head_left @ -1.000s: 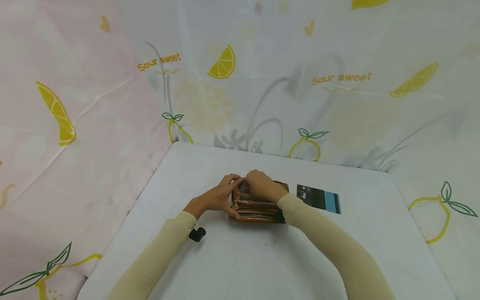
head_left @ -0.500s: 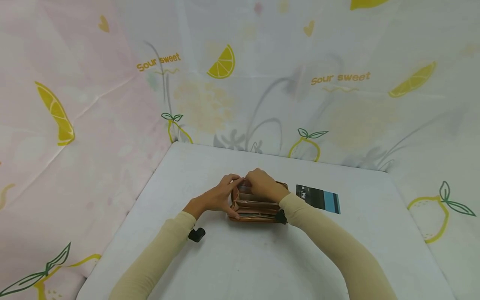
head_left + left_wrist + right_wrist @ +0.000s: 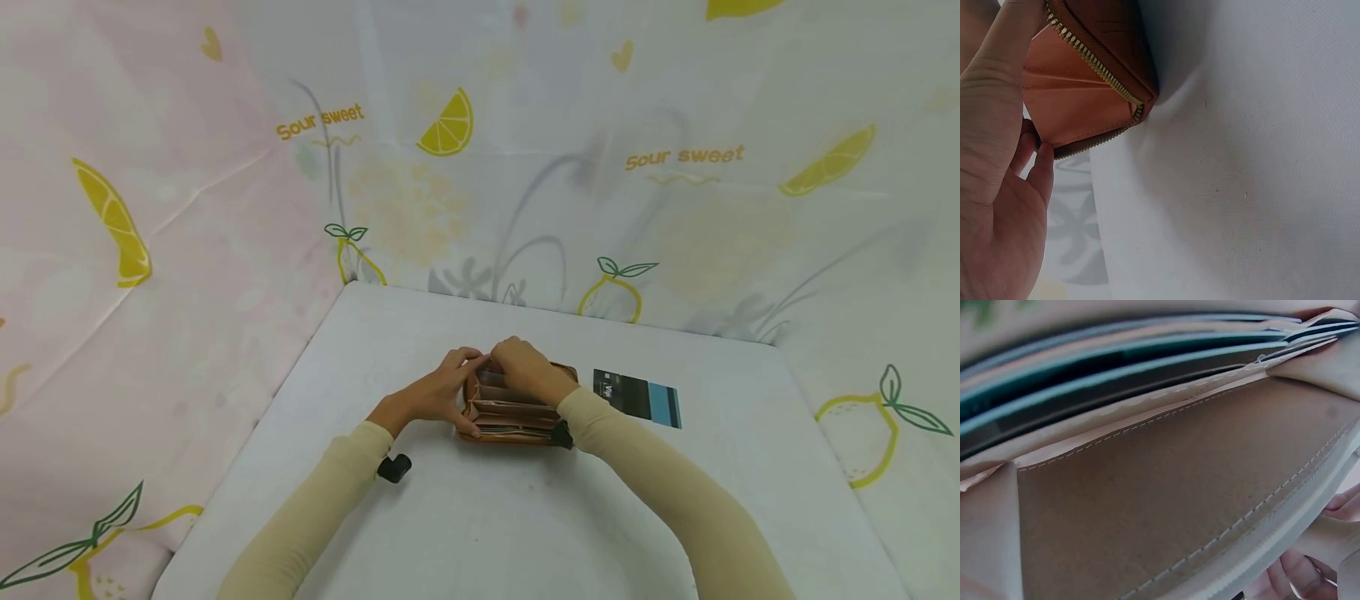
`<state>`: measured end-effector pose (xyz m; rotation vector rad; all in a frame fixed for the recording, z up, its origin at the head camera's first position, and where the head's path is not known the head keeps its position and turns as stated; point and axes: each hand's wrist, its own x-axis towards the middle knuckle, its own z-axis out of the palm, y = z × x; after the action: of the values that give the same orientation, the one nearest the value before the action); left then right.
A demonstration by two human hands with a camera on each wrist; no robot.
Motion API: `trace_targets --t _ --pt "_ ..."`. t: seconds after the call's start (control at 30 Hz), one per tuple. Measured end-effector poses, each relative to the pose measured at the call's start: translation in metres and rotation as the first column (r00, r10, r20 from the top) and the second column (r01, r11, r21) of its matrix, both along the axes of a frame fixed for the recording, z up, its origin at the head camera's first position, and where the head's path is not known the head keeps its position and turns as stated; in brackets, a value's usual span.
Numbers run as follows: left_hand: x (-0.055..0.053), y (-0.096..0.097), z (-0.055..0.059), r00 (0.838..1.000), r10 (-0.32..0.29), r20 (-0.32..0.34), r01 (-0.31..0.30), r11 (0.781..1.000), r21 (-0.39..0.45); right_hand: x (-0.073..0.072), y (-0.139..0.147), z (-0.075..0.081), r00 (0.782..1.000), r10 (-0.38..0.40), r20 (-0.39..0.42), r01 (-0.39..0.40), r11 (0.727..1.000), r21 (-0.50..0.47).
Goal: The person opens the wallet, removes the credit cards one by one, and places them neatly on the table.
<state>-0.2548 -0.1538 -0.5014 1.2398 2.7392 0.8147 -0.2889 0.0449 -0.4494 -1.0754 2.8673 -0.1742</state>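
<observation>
A brown zip-around wallet [image 3: 513, 408] lies unzipped on the white table, its dividers fanned apart. My left hand [image 3: 438, 393] holds its left end, thumb at the near edge and fingers at the far one. In the left wrist view, brass zipper teeth [image 3: 1094, 62] border the folded leather gusset. My right hand [image 3: 528, 368] reaches over the wallet, with curled fingers at its far left corner beside the left index fingertip; I cannot tell exactly which part they pinch. Several cards [image 3: 1122, 359] sit in the slots in the right wrist view, above a bare leather pocket [image 3: 1166, 469].
Right of the wallet, a black card marked "Vip" [image 3: 621, 393] and a blue card [image 3: 664, 405] lie in an overlapping row. A black wrist camera [image 3: 394, 468] hangs by the left sleeve. Lemon-print cloth [image 3: 525, 167] walls the table's back and sides.
Both hands keep nearly the same place on the wallet. The view shifts very slightly; the cards on the table have not moved.
</observation>
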Motion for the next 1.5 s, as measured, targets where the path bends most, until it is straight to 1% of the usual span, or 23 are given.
trace_targets --t 0.2,0.4,0.53,0.67,0.97,1.1,1.2,1.37,1.4,1.5 --pt "-0.001 -0.001 -0.001 1.000 -0.005 0.000 0.005 1.000 0.005 0.003 -0.001 0.000 1.000 -0.012 0.026 0.012 1.000 0.011" --pt "-0.001 -0.001 0.000 1.000 0.006 0.023 -0.006 1.000 0.008 0.003 0.001 0.003 0.999 -0.017 0.035 0.019 0.999 -0.044" --pt "-0.001 0.000 0.000 0.999 0.007 0.037 -0.007 1.000 0.003 0.003 0.002 0.004 0.999 -0.015 0.031 0.017 0.998 -0.059" --pt "-0.001 0.000 0.001 0.999 0.010 0.040 -0.010 1.000 -0.004 0.002 0.002 0.005 1.000 -0.024 0.020 0.025 0.998 -0.055" --pt "-0.001 0.000 0.001 0.999 0.007 0.041 -0.007 1.000 -0.002 0.001 0.000 0.003 0.998 -0.033 0.059 0.036 0.999 -0.038" --pt "0.000 0.000 0.002 0.998 0.009 0.055 -0.009 1.000 0.001 0.003 -0.002 0.006 0.996 -0.042 0.073 0.046 0.997 -0.060" --pt "0.000 0.001 0.002 0.998 0.011 0.060 -0.011 1.000 0.008 0.007 -0.004 0.010 0.996 -0.048 0.078 0.056 0.994 -0.094" --pt "-0.001 0.000 -0.001 0.999 0.019 0.041 -0.019 1.000 -0.001 0.008 -0.007 0.009 0.993 -0.097 0.068 0.103 0.990 -0.092" --pt "-0.001 0.000 -0.002 0.999 0.020 0.037 -0.020 1.000 -0.006 0.008 -0.008 0.008 0.991 -0.111 0.077 0.118 0.990 -0.080" --pt "-0.001 0.000 -0.002 0.999 0.023 0.029 -0.023 1.000 -0.014 0.008 -0.008 0.007 0.993 -0.099 0.067 0.104 0.992 -0.066"
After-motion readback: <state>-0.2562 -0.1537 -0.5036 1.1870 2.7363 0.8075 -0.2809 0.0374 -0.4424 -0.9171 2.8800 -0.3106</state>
